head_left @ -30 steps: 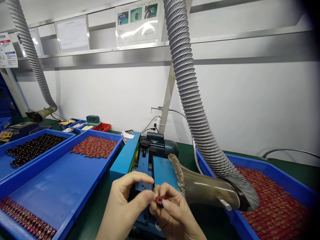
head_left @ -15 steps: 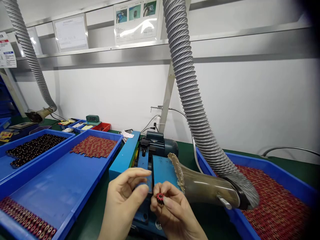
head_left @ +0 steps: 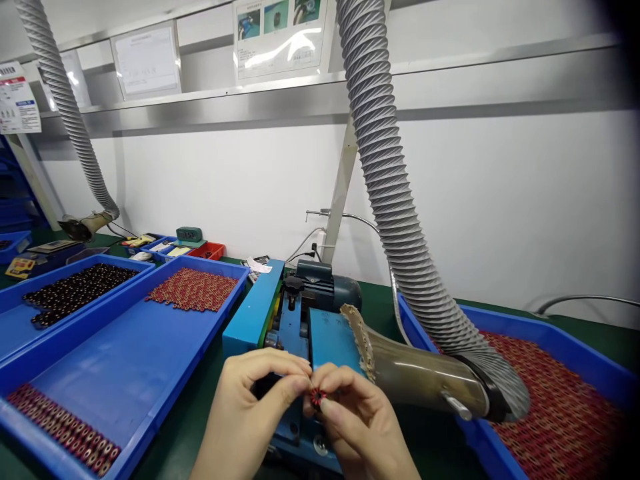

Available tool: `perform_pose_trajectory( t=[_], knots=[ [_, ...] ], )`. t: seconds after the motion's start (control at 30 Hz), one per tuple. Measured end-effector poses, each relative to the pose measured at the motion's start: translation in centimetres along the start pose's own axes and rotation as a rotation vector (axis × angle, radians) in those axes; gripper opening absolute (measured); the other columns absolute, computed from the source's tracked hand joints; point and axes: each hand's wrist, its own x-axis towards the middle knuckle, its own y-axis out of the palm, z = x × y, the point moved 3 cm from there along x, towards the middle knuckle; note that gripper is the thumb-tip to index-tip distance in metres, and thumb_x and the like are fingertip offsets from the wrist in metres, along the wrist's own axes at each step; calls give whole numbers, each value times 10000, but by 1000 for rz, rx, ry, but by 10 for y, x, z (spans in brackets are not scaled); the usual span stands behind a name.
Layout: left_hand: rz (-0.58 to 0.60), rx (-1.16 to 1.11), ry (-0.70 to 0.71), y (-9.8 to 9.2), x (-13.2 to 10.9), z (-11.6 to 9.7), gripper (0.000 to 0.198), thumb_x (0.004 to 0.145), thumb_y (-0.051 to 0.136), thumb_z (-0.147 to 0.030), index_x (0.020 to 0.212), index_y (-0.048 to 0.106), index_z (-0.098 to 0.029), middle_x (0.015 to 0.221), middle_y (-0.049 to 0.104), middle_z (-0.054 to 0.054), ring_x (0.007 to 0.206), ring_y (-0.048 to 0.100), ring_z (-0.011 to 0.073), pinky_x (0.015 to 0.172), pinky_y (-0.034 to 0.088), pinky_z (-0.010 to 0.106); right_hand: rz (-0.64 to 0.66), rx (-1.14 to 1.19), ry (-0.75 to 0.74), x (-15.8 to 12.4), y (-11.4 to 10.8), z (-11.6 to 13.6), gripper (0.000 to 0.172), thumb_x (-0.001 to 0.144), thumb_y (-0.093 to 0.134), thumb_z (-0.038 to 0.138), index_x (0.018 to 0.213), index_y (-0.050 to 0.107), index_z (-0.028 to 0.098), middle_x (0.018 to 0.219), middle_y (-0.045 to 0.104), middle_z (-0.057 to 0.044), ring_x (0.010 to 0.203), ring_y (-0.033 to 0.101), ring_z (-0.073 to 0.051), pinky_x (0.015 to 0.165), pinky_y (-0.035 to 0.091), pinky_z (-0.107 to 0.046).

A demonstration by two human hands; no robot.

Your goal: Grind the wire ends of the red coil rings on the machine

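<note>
In front of the blue machine [head_left: 335, 337], my right hand [head_left: 363, 413] pinches a small round core [head_left: 318, 397] between thumb and fingers. The core is red and black, with slots around its rim and a hole in the middle. My left hand [head_left: 260, 400] is closed in a pinch right beside the core, its thumb and fingertips meeting at the core's upper left edge. Whether those fingertips grip the core or something else is hidden.
A blue tray [head_left: 135, 347] at left holds red cores in two groups; another tray [head_left: 15, 320] holds black ones. On the right, a blue tray [head_left: 575, 327] is filled with red cores. A brown suction nozzle [head_left: 425, 373] on a grey hose [head_left: 395, 180] adjoins the machine.
My left thumb and fingers, apart before, have come together and moved right to the core. My right hand keeps hold of the core. The view has shifted slightly.
</note>
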Motion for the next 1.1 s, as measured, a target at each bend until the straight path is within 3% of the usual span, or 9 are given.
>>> perform_pose_trajectory(
  t=[0.13,0.2,0.37,0.47,0.6,0.83,0.97,1.03,1.1],
  knots=[
    [-181,-107,119,-14,-3,3,203,854,701,-157,769,783,-323,825,791,-74,826,732,97,814,545,120,34,-39,-20,1,-1,4,194,634,914,298,649,752,192,715,642,3,609,619,-114,630,516,-204],
    [-161,-103,152,-17,-6,2,187,867,698,-189,826,779,-352,870,787,-82,867,725,96,847,536,129,46,-113,-82,1,-3,6,192,661,900,326,656,757,198,733,634,5,622,607,-106,641,505,-190],
    [176,194,-45,-5,-11,-3,240,825,718,-251,1020,749,-388,1259,691,-36,1217,602,196,1024,457,259,-28,-264,-144,-3,-8,4,244,658,894,429,817,782,282,753,707,6,721,645,-134,704,512,-179],
    [331,261,-115,6,-11,-5,167,861,648,-248,970,742,-332,1313,653,-8,1259,566,230,1046,442,332,-52,-269,-145,-5,-7,4,278,648,899,436,844,760,296,749,709,22,713,657,-125,704,519,-171],
    [138,197,-46,8,-8,-5,169,895,612,-225,791,732,-281,1091,742,-17,1076,664,174,952,478,245,-12,-98,-51,-4,-3,5,257,605,939,347,742,746,247,711,679,34,663,624,-91,664,502,-148],
    [-71,-110,104,-7,-8,3,169,940,613,-253,839,735,-311,937,747,-58,989,679,106,923,489,148,37,182,126,-1,-3,7,247,583,944,252,694,736,180,724,640,25,581,629,-74,593,504,-162],
    [97,-73,-43,0,-4,6,180,858,716,-289,1030,767,-305,1104,728,13,1068,656,170,940,493,193,13,143,97,-1,-2,7,238,584,944,256,687,741,186,722,642,23,594,624,-76,609,516,-155],
    [162,-104,-89,8,-2,6,198,810,755,-234,995,789,-294,1080,735,26,1071,652,187,954,491,224,-4,113,89,-1,-1,6,242,572,949,257,669,739,187,709,636,20,623,605,-83,619,518,-153],
    [148,-224,-128,15,0,6,135,796,753,-184,873,807,-281,979,759,20,973,680,174,830,541,215,-15,90,94,-1,-1,4,244,562,952,258,657,738,188,709,639,13,648,594,-96,628,522,-163]
  ],
)
